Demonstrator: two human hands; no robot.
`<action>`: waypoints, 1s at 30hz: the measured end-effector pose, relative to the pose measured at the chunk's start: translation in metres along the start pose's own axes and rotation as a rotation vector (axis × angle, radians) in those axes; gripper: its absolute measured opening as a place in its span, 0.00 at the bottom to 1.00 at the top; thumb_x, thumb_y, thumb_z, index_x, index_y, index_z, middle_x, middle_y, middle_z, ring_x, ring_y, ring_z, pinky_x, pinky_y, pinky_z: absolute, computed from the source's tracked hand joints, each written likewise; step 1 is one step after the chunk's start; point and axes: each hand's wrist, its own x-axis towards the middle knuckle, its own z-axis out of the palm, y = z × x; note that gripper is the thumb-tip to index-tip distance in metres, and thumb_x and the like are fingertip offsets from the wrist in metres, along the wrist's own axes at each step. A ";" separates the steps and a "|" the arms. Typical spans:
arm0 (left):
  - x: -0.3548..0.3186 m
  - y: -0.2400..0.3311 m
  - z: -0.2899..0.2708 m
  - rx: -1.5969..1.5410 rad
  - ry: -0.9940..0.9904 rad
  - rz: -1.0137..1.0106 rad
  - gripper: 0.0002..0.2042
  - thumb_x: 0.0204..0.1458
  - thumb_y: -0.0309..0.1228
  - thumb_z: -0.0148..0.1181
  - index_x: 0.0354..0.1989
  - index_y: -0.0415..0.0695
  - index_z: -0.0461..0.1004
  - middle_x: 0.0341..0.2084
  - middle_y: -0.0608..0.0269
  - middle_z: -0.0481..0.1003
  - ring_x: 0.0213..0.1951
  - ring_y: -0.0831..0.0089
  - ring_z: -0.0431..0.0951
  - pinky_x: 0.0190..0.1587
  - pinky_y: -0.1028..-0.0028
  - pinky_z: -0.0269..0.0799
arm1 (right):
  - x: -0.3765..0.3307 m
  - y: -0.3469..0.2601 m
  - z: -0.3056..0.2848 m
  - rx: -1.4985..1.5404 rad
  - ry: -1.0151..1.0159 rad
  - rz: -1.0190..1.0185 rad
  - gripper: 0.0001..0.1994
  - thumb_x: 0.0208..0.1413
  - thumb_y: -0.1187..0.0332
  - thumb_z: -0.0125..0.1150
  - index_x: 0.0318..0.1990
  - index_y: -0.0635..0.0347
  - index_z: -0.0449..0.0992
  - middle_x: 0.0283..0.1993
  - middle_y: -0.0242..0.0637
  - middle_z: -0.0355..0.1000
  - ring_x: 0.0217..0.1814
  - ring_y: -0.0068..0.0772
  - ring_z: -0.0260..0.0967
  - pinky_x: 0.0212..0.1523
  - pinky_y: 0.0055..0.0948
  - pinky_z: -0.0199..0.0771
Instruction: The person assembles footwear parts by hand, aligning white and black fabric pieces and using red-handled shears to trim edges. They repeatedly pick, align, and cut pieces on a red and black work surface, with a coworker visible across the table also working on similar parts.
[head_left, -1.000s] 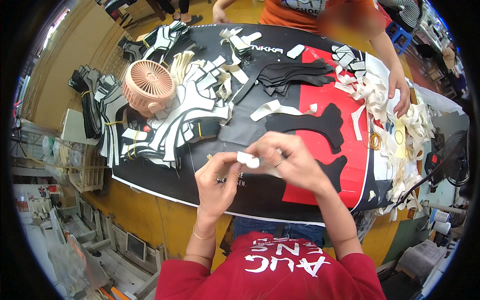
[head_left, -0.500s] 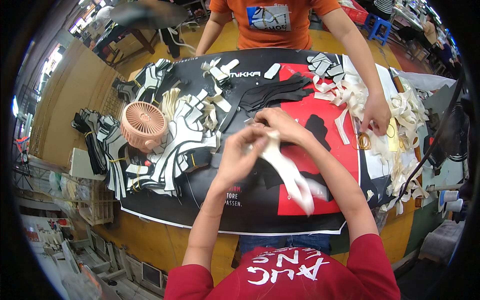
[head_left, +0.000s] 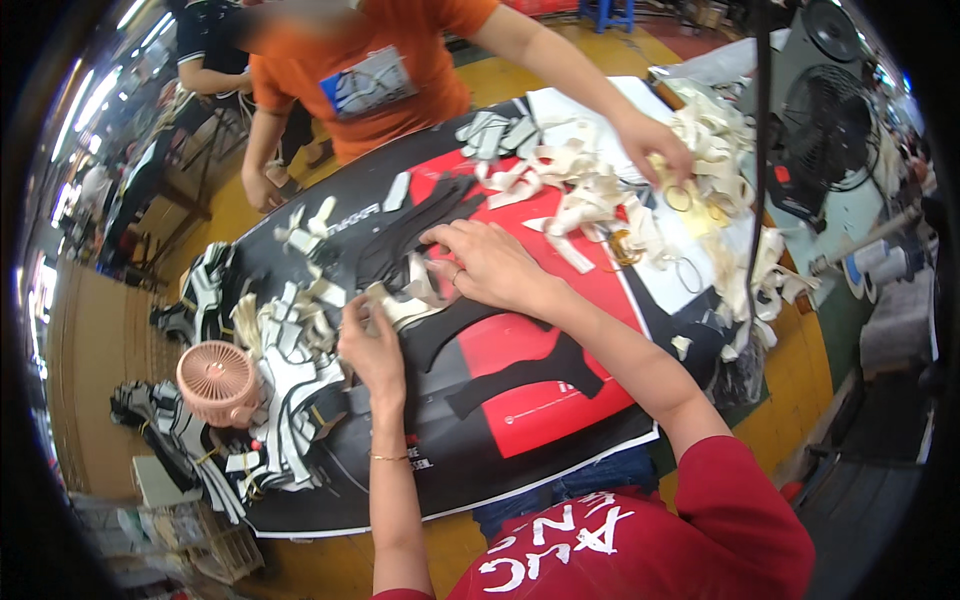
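My left hand is low on the tabletop, which has a black and red cover on it. The fingers of this hand are pinching one end of a pale cut strip. The strip lies on the cover between my two hands. My right hand is just past it, palm down, with its fingers spread a bit and pressing on the other end of the strip and on the black cut pieces beside it. I cannot tell if those fingers grip anything or only push down. More black shapes lie flat on the red part near my right arm. To my left sits a small pink fan, and around it is a heap of black and white cut pieces. Far across the tabletop is a big messy pile of cream strips. A person in an orange shirt stands on the other side. One hand of that person rests on the cream pile, and the other hand is at the far edge of the tabletop. Some thin rings lie near the cream pile. A big dark fan stands off to my right.
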 end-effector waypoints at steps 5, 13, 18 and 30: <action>-0.004 0.008 0.004 0.188 -0.048 0.125 0.20 0.56 0.25 0.58 0.56 0.34 0.67 0.46 0.41 0.73 0.47 0.46 0.74 0.50 0.58 0.68 | -0.060 0.016 -0.052 -0.199 0.201 0.030 0.09 0.57 0.66 0.62 0.42 0.58 0.78 0.40 0.41 0.75 0.46 0.45 0.72 0.49 0.41 0.69; -0.001 0.022 -0.014 0.227 0.054 0.193 0.20 0.56 0.29 0.59 0.57 0.38 0.69 0.55 0.46 0.69 0.57 0.49 0.70 0.57 0.55 0.64 | -0.122 0.054 -0.128 -0.228 0.318 0.383 0.07 0.55 0.67 0.64 0.39 0.60 0.79 0.33 0.40 0.75 0.35 0.45 0.74 0.38 0.39 0.72; -0.012 0.065 -0.019 -0.012 -0.050 0.370 0.16 0.54 0.26 0.61 0.52 0.37 0.73 0.52 0.47 0.72 0.55 0.50 0.71 0.58 0.58 0.64 | -0.124 0.061 -0.125 -0.264 0.282 0.439 0.14 0.56 0.66 0.65 0.47 0.61 0.77 0.29 0.41 0.77 0.32 0.48 0.76 0.35 0.39 0.73; -0.003 0.163 0.144 -0.226 -0.593 0.446 0.19 0.54 0.29 0.61 0.54 0.39 0.71 0.43 0.45 0.76 0.48 0.50 0.77 0.54 0.56 0.67 | -0.077 0.100 -0.122 -0.411 0.320 0.434 0.12 0.55 0.64 0.66 0.39 0.65 0.79 0.24 0.45 0.76 0.28 0.42 0.77 0.30 0.36 0.72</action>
